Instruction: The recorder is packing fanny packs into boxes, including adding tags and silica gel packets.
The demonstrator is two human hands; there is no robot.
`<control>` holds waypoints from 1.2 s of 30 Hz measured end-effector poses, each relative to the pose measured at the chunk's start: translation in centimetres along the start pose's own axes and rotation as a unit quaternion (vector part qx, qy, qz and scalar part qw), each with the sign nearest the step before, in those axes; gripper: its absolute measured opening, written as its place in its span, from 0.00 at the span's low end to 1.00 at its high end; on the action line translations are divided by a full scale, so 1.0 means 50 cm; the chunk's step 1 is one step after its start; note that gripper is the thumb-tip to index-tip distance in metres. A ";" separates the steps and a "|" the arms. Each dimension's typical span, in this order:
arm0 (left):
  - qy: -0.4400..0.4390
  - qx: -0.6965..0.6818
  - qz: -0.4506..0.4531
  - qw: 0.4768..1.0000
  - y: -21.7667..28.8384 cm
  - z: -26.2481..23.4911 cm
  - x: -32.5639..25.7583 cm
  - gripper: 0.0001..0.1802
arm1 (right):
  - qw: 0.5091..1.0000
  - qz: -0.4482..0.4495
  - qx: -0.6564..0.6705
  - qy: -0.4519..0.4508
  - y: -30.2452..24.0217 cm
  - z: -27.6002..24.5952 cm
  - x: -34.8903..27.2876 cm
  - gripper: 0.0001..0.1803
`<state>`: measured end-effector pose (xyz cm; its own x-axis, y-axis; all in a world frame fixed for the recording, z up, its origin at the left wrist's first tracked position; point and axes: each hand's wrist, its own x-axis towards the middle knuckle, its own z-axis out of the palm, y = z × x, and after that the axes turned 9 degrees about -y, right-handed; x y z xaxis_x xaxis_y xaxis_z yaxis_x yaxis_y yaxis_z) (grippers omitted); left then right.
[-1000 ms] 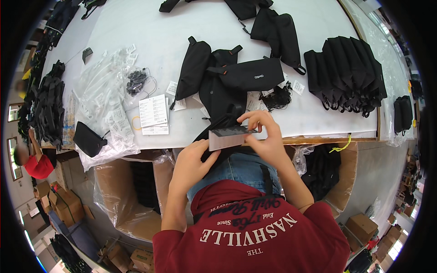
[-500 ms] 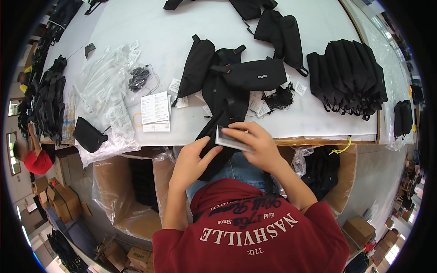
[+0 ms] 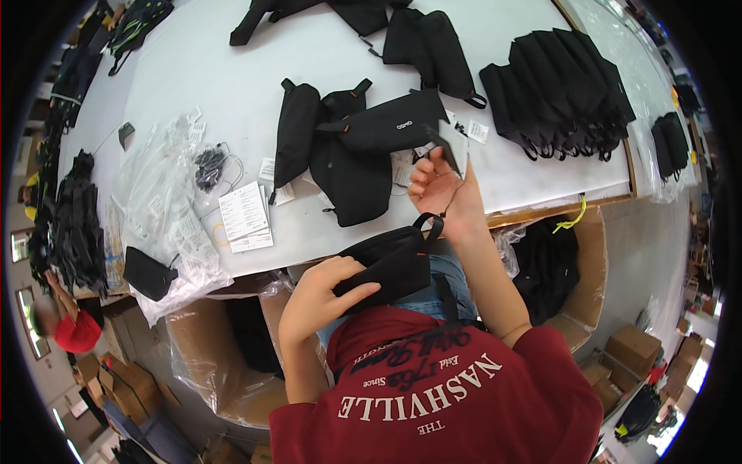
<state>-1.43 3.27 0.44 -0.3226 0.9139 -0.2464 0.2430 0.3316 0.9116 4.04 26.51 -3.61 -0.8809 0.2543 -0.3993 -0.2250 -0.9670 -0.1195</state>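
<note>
In my left hand (image 3: 323, 298) is a black zip pouch (image 3: 398, 267), held near the table's front edge above my lap with the thumb on its near side. The pouch lies roughly sideways, and a black strap loop (image 3: 433, 225) sticks up at its right end. Higher and to the right, my right hand (image 3: 452, 197) has its fingers curled at a dark-and-white hang tag (image 3: 452, 147). A thin cord seems to run from the tag down to the strap loop. Beyond my hands, several black pouches (image 3: 352, 182) lie overlapping on the white table.
Clear plastic bags (image 3: 166, 205) and printed cards (image 3: 246, 216) lie at the left, beside dark cords (image 3: 209, 166) and another black pouch (image 3: 147, 273). A row of black pouches (image 3: 560, 97) sits at the right. Lined cardboard boxes (image 3: 216, 348) stand below the table edge.
My right hand has moved up and away from the pouch with the tag. The pouch has swung sideways in my left hand. The whole view has shifted and tilted.
</note>
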 end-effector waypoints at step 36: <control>0.011 0.168 0.002 0.986 -0.018 0.006 -0.001 0.09 | 0.371 0.161 -0.861 -0.310 0.006 0.050 -0.067 0.18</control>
<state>-1.36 3.01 -0.50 -0.3400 0.9110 -0.2334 0.5327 0.3911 0.7505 5.87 25.35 -0.05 -0.7930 -0.4379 -0.4236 0.0636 0.6320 -0.7723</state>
